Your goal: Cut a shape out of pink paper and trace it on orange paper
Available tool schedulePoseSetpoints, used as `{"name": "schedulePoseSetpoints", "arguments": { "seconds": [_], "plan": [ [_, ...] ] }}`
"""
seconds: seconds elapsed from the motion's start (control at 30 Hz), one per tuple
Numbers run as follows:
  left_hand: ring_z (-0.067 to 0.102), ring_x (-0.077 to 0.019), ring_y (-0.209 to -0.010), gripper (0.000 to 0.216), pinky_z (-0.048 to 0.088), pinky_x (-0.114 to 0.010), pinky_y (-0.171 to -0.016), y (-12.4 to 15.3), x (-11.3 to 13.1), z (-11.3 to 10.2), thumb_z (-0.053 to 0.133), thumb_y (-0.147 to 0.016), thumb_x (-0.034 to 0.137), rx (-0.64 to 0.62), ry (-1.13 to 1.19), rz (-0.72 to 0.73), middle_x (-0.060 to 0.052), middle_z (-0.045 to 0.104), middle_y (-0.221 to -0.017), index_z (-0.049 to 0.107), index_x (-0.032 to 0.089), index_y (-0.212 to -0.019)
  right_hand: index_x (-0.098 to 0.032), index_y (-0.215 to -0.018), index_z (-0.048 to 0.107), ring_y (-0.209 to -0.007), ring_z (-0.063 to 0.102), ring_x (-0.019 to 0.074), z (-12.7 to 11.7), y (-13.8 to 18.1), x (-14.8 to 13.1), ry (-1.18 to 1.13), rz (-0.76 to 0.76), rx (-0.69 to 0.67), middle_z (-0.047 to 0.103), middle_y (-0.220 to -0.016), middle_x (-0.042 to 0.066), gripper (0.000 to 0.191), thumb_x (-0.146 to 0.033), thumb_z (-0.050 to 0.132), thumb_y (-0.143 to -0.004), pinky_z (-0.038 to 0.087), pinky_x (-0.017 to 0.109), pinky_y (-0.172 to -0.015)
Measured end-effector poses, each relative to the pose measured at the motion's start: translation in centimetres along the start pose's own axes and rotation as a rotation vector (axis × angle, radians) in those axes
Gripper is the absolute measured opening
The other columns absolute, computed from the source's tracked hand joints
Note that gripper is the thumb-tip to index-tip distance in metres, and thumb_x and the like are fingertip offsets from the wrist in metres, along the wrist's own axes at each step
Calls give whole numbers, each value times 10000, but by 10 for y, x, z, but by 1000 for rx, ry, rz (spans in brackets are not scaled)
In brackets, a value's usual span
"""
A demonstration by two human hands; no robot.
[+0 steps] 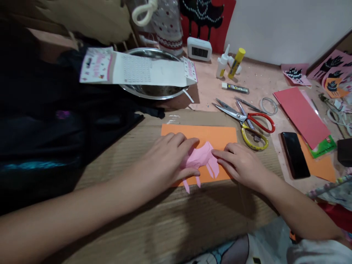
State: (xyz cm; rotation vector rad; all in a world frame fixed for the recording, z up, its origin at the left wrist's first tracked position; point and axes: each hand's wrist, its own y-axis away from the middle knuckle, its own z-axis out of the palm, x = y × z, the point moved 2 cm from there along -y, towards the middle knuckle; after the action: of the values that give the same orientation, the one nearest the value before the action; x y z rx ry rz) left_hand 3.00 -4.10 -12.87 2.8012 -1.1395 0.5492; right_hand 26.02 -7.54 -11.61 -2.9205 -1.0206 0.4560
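A pink paper cutout (pixel 202 156) with narrow leg-like strips lies on a sheet of orange paper (pixel 220 132). Two of its strips reach past the sheet's lower edge. My left hand (pixel 170 156) rests over the cutout's left part, thumb and forefinger spread apart on either side of it; what lies beneath the palm is hidden. From the right, my right hand (pixel 243 163) touches the cutout's right edge with an outstretched fingertip, its other fingers lying on the orange sheet. Both hands are open. Under the paper is a brown cardboard sheet (pixel 165 227).
Scissors (pixel 242 117) with red and yellow handles lie just beyond my right hand. Farther right are a phone (pixel 295 154) and red paper (pixel 302 115). A glue stick (pixel 237 63), a white bottle (pixel 222 64), a clock (pixel 199 48) and a metal bowl (pixel 154 91) stand behind. Black fabric (pixel 55 128) covers the left.
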Motion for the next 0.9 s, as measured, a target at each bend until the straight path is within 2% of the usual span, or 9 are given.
{"name": "schedulePoseSetpoints", "arguments": {
  "seconds": [0.17, 0.27, 0.37, 0.43, 0.53, 0.6, 0.67, 0.77, 0.9],
  "plan": [
    [649, -287, -913, 370, 511, -382, -779, -7, -10, -6, 767, -831, 426, -87, 193, -100, -93, 681, -971, 694, 164, -1083, -124, -1200, 723, -818, 667, 239, -4, 0, 5, -89, 70, 38, 724, -909, 117, 270, -228, 525, -1049, 529, 347, -743],
    [652, -242, -842, 203, 504, -345, -737, -10, -13, -10, 674, -859, 364, -90, 301, -125, -74, 690, -924, 696, 184, -950, -140, -1181, 716, -834, 684, 232, -8, 1, 12, -169, 136, 155, 753, -975, 122, 233, -224, 563, -1027, 537, 349, -754],
    [671, -202, -796, 167, 505, -324, -738, -13, -14, -11, 575, -903, 317, -130, 445, -163, -50, 737, -907, 690, 196, -911, -157, -1161, 720, -801, 678, 219, -15, 3, 18, -219, 239, 264, 748, -935, 98, 209, -233, 608, -1002, 531, 345, -738],
    [683, -204, -795, 197, 507, -325, -735, -13, -11, -11, 581, -916, 348, -143, 468, -186, -42, 757, -900, 701, 199, -962, -167, -1148, 723, -814, 679, 220, -17, 4, 19, -246, 308, 296, 737, -910, 84, 198, -234, 620, -992, 529, 344, -740],
    [691, -242, -855, 401, 520, -345, -751, -11, -2, -12, 691, -875, 493, -103, 359, -140, -74, 757, -964, 691, 179, -1125, -190, -1119, 729, -824, 684, 220, -15, 4, 19, -277, 340, 296, 745, -924, 79, 180, -239, 625, -980, 533, 347, -755],
    [685, -292, -941, 591, 529, -385, -806, -7, 6, -12, 775, -799, 574, -66, 169, -83, -127, 739, -1055, 666, 153, -1199, -191, -1111, 733, -807, 685, 215, -10, 3, 18, -281, 326, 269, 753, -932, 82, 181, -242, 629, -972, 537, 345, -756],
    [674, -341, -980, 675, 523, -427, -835, -2, 14, -10, 827, -740, 605, -54, -60, -55, -176, 721, -1088, 669, 127, -1190, -184, -1120, 733, -791, 683, 210, -6, 2, 18, -276, 315, 245, 757, -931, 84, 191, -239, 628, -970, 540, 340, -751],
    [684, -365, -947, 624, 516, -444, -814, 2, 20, -6, 846, -746, 571, -112, -197, -52, -181, 733, -1010, 685, 103, -1126, -171, -1136, 731, -802, 687, 210, -3, 1, 19, -275, 312, 236, 762, -947, 93, 204, -227, 629, -968, 543, 339, -759],
    [708, -302, -874, 345, 510, -391, -774, -1, 17, -3, 794, -845, 421, -115, -31, -23, -118, 764, -930, 691, 146, -1025, -166, -1133, 732, -830, 700, 218, -3, -1, 22, -289, 316, 234, 770, -976, 106, 205, -226, 629, -966, 548, 350, -774]
  ]
}}
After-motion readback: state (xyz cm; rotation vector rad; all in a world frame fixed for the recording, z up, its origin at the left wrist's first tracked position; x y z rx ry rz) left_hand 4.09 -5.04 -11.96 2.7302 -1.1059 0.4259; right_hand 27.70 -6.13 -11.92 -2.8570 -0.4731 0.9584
